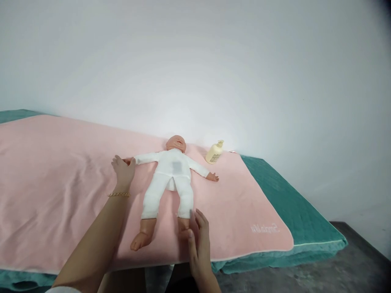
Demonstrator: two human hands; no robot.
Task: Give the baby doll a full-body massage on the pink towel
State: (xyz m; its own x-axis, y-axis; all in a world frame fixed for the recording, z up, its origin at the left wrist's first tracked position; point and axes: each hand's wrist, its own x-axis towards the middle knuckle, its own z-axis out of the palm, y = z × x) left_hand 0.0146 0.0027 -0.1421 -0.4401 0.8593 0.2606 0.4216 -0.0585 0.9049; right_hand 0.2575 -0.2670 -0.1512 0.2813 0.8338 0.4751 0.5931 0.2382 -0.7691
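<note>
A baby doll (174,167) with a white cloth body lies on its back on a pink blanket (232,211), arms spread and legs pointing toward me. My left hand (124,171), a gold chain bracelet at its wrist, is at the doll's hand on the left side; its fingers are partly curled round that small hand. Beside the doll's foot on the right side is my right hand (200,246), thumb and fingers apart, the thumb near or touching the foot. No object shows between its fingers.
A cream pump bottle (214,152) stands on the blanket right of the doll's head. Under the blanket is a green-covered surface (284,199), its corner at the right. A pale wall (195,73) rises behind. Grey floor (305,272) shows at the lower right.
</note>
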